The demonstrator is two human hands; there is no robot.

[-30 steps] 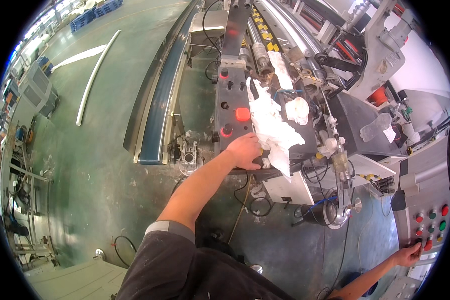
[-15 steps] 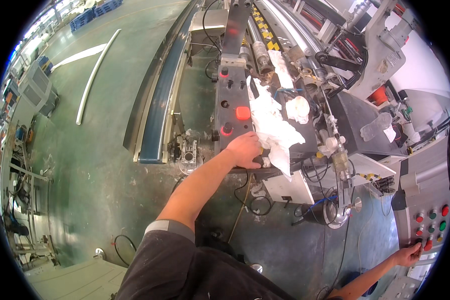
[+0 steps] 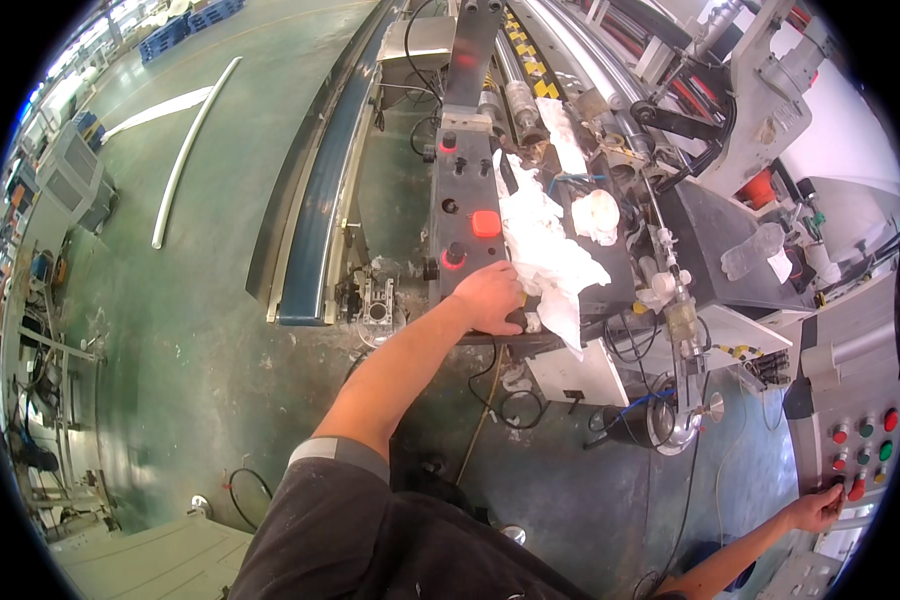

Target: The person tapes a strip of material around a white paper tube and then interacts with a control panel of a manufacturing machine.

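Note:
My left hand (image 3: 490, 300) lies at the near end of a dark machine housing (image 3: 460, 215), beside a crumpled white cloth or paper (image 3: 545, 240). Its fingers are curled, and whatever they close on is hidden beneath the hand. Just ahead of it are a black knob with a red ring (image 3: 454, 255) and a square red button (image 3: 486, 224). Far to the right, my right hand (image 3: 817, 510) reaches a grey control panel (image 3: 820, 425). Its fingertips are pinched at a small dark knob (image 3: 837, 483), next to a red button (image 3: 857, 490).
A blue conveyor belt (image 3: 315, 240) runs along the left of the machine. Long metal rollers (image 3: 580, 50) stretch away ahead. A white panel (image 3: 577, 375) and loose black cables (image 3: 520, 410) are below the housing. A clear plastic bottle (image 3: 753, 252) lies on a dark surface at right.

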